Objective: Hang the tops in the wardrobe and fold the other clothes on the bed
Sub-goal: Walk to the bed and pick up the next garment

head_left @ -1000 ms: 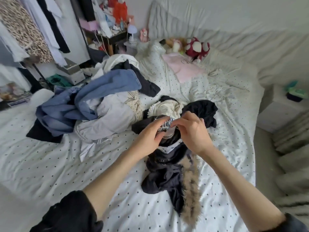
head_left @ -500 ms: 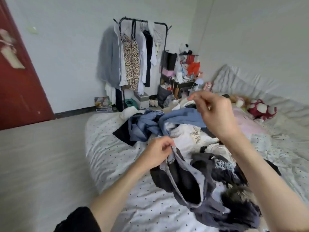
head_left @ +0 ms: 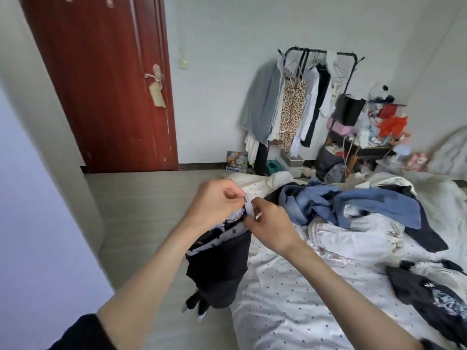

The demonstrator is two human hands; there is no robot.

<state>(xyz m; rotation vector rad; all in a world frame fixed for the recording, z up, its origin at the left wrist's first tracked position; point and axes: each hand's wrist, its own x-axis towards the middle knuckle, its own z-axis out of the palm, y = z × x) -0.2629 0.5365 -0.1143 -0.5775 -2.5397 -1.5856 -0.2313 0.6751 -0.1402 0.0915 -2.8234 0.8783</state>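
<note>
A dark top (head_left: 217,261) with a pale star-print trim hangs in the air beside the bed's left edge. My left hand (head_left: 214,200) and my right hand (head_left: 267,223) both pinch its pale strap at the top, close together. The garment's lower end dangles over the floor. A pile of clothes (head_left: 358,210), blue, white and black, lies on the dotted bed (head_left: 290,299). The black clothes rail (head_left: 318,53) with several hung garments stands against the far wall.
A red door (head_left: 106,84) is at the left, with bare floor (head_left: 151,198) between it and the bed. A cluttered shelf (head_left: 374,137) stands right of the rail. Another dark garment (head_left: 434,296) lies at the bed's right.
Both hands lifted the dark top off the bed and came together on its strap. The view swung left toward the door and rail.
</note>
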